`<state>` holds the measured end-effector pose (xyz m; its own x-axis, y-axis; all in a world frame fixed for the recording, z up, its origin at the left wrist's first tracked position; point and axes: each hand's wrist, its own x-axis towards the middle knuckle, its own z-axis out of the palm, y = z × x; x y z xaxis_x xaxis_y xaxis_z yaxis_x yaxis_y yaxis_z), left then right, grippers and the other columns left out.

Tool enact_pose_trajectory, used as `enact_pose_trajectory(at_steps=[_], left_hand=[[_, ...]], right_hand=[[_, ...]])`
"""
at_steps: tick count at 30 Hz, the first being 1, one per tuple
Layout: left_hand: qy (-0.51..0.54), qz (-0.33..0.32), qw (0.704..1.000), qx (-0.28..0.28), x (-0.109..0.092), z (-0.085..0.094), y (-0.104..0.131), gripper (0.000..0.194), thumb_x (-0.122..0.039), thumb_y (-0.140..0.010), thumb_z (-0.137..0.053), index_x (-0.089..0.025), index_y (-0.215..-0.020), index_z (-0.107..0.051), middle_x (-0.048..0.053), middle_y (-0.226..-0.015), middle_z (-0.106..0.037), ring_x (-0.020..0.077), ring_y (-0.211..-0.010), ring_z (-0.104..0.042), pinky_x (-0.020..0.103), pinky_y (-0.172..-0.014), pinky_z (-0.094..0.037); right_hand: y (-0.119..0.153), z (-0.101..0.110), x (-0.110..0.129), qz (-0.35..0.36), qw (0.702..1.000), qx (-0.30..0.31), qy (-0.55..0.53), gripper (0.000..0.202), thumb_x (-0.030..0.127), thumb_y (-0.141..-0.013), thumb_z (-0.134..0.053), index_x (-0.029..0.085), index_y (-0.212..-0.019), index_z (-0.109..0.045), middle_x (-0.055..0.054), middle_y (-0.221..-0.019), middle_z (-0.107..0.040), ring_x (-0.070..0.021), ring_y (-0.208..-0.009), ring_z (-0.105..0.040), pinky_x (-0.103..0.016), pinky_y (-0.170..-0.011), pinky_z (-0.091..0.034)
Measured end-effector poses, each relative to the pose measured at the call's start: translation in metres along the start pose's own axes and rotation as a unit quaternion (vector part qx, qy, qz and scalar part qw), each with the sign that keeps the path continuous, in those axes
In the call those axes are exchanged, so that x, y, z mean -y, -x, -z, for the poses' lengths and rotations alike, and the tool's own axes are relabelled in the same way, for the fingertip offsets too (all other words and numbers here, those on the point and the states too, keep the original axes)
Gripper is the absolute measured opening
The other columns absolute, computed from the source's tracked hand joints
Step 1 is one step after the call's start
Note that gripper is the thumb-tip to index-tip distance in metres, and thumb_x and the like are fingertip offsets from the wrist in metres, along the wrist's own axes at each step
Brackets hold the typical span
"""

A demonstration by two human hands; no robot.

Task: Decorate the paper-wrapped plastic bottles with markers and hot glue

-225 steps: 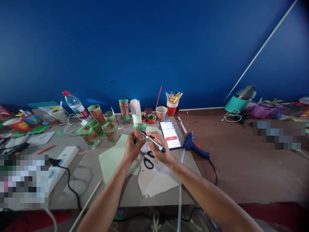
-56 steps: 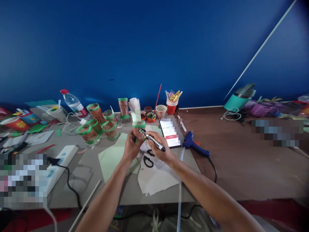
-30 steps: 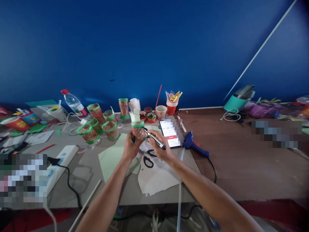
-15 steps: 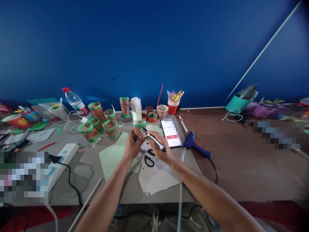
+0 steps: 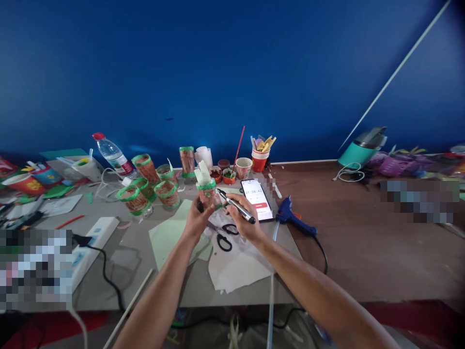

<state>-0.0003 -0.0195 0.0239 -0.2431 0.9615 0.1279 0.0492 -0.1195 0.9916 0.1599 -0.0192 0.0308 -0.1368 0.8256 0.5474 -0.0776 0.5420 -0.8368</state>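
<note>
A small clear cup (image 5: pixel 208 191) with a green rim and brown-painted side is held in my left hand (image 5: pixel 195 220), fingers wrapped round it. Pale paper strips (image 5: pixel 202 172) stick up from its mouth. A black piece (image 5: pixel 200 207), looking like a pen cap, shows at the left fingers. My right hand (image 5: pixel 246 220) grips a silver-and-black marker (image 5: pixel 238 207), its tip close to the cup's right side; whether it touches, I cannot tell. Black-handled scissors (image 5: pixel 224 243) lie below the hands on white paper (image 5: pixel 240 271).
Several similar green-rimmed cups (image 5: pixel 133 199) stand at left, near a water bottle (image 5: pixel 113 156). A phone (image 5: pixel 258 208) and blue glue gun (image 5: pixel 295 219) lie right of my hands. Behind are a red cup of sticks (image 5: pixel 260 162) and small paint pots (image 5: pixel 228 176). A power strip (image 5: pixel 95 242) lies left.
The cup has turned and tilted slightly in my left hand, showing more of its painted side. The marker and right hand have shifted a little to the right.
</note>
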Motion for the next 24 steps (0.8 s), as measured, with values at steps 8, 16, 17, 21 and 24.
enact_pose_trajectory(at_steps=[8,16,17,21,24], left_hand=[[0.073,0.0,0.995,0.06,-0.0009,-0.0003,0.0025,0.053,-0.042,-0.069,-0.076,-0.018,-0.113,-0.06,0.011,-0.118,-0.068,0.0273,-0.114,-0.061,0.039,-0.099,-0.046],[0.124,0.003,0.988,0.096,0.0042,0.0006,0.0008,0.055,-0.045,-0.067,-0.078,-0.017,-0.111,-0.061,0.013,-0.121,-0.068,0.0302,-0.119,-0.06,0.044,-0.104,-0.044],[0.128,0.004,0.987,0.1,0.0046,0.0008,0.0007,0.055,-0.044,-0.067,-0.079,-0.017,-0.111,-0.06,0.013,-0.122,-0.067,0.0302,-0.12,-0.059,0.044,-0.105,-0.044],[0.141,0.005,0.983,0.114,0.0041,0.0008,0.0009,0.057,-0.043,-0.069,-0.078,-0.017,-0.115,-0.058,0.014,-0.125,-0.065,0.0295,-0.12,-0.059,0.044,-0.106,-0.043],[0.139,0.006,0.984,0.11,0.0028,0.0005,0.0015,0.054,-0.045,-0.068,-0.078,-0.017,-0.109,-0.059,0.015,-0.124,-0.065,0.0305,-0.122,-0.058,0.044,-0.105,-0.043]], right_hand=[[-0.0007,0.0005,0.0044,-0.003,1.0,0.022,0.008,0.027,0.04,-0.091,-0.055,0.021,-0.11,-0.059,-0.005,-0.087,-0.066,-0.0135,-0.063,-0.059,-0.027,-0.058,-0.052],[-0.0038,0.0024,0.0002,-0.024,1.0,-0.004,-0.019,0.032,0.046,-0.09,-0.055,0.022,-0.11,-0.06,-0.004,-0.085,-0.066,-0.0146,-0.066,-0.062,-0.029,-0.061,-0.054],[-0.0044,0.0026,-0.0002,-0.029,0.999,-0.01,-0.018,0.031,0.046,-0.09,-0.055,0.022,-0.11,-0.06,-0.004,-0.085,-0.066,-0.0147,-0.066,-0.062,-0.029,-0.061,-0.054],[-0.0068,0.0044,0.0005,-0.045,0.998,-0.031,-0.01,0.028,0.043,-0.089,-0.057,0.022,-0.107,-0.061,-0.002,-0.08,-0.065,-0.0153,-0.066,-0.062,-0.029,-0.063,-0.053],[-0.0067,0.005,0.0022,-0.044,0.998,-0.033,-0.022,0.028,0.044,-0.089,-0.057,0.022,-0.105,-0.061,-0.002,-0.08,-0.066,-0.0155,-0.067,-0.062,-0.03,-0.065,-0.053]])
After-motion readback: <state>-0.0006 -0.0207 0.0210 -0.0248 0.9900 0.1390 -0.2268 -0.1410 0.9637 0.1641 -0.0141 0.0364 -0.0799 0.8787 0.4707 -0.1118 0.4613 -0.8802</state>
